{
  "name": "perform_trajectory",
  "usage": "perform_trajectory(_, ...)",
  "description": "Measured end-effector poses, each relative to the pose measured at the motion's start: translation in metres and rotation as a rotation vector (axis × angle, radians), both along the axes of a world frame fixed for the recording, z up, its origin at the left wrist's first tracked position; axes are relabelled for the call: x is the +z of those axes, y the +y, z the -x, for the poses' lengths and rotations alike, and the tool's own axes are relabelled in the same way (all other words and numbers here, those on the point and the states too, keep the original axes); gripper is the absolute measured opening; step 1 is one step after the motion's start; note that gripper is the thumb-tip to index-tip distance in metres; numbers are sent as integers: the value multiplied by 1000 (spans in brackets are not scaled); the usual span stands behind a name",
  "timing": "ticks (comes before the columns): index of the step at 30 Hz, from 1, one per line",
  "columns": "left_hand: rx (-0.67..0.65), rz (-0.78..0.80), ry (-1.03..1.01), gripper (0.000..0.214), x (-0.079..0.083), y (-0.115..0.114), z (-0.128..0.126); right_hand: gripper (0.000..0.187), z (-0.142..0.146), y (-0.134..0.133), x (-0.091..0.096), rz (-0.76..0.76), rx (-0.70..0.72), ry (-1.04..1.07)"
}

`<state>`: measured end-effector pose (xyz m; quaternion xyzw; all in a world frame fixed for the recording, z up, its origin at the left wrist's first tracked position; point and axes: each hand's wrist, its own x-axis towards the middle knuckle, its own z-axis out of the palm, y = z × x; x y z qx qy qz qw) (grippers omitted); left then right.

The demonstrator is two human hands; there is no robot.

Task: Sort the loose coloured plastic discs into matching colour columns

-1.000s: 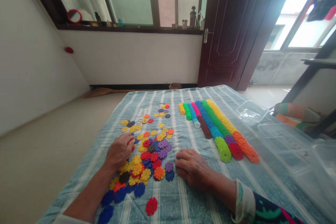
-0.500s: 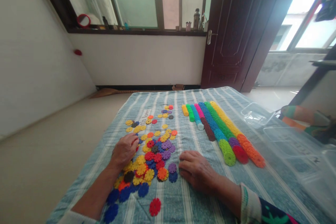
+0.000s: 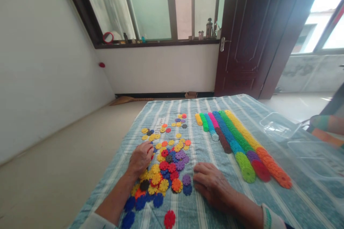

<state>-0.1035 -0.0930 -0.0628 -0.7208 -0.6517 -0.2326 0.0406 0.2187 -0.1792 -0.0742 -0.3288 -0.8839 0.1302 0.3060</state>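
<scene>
A scatter of flat, flower-shaped plastic discs (image 3: 168, 162) in yellow, red, blue, purple and orange lies on a blue striped cloth (image 3: 209, 209). My left hand (image 3: 140, 157) rests at the left edge of the scatter with its fingers curled down onto the discs; what they grip is hidden. My right hand (image 3: 212, 184) lies palm down on the cloth just right of the scatter, its fingers loosely bent beside a purple disc (image 3: 186, 179) and a blue disc (image 3: 187, 189). Rows of stacked discs (image 3: 236, 143), sorted by colour, run diagonally on the right.
Clear plastic containers (image 3: 279, 126) stand at the cloth's right edge. A dark wooden door (image 3: 249, 32) and a window sill with bottles and cups are behind. A single red disc (image 3: 169, 219) lies near the front edge. Bare floor is to the left.
The view has turned left and tilted, so everything sits further right in the picture. Both hands stay in the same places on the cloth and the scatter.
</scene>
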Motion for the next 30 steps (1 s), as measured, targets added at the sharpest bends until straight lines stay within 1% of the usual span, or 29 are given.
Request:
perform_trajectory(13,42,91,12,35,9,-1,-1,13,4,1,-5,-30,-18,18)
perform_trajectory(16,51,106,25,34,14,-2,-3,14,5,2,-5,-42,-26,14)
perform_trajectory(19,38,120,40,29,23,-2,-7,15,6,2,-4,-48,-31,9)
perform_trajectory(22,47,157,57,27,34,-1,-14,16,6,2,-4,-62,-40,16)
perform_trajectory(25,73,167,63,26,40,6,-25,17,8,2,-6,-72,-46,28)
perform_trajectory(30,-7,146,52,26,45,27,-56,17,10,4,-11,-83,-54,41)
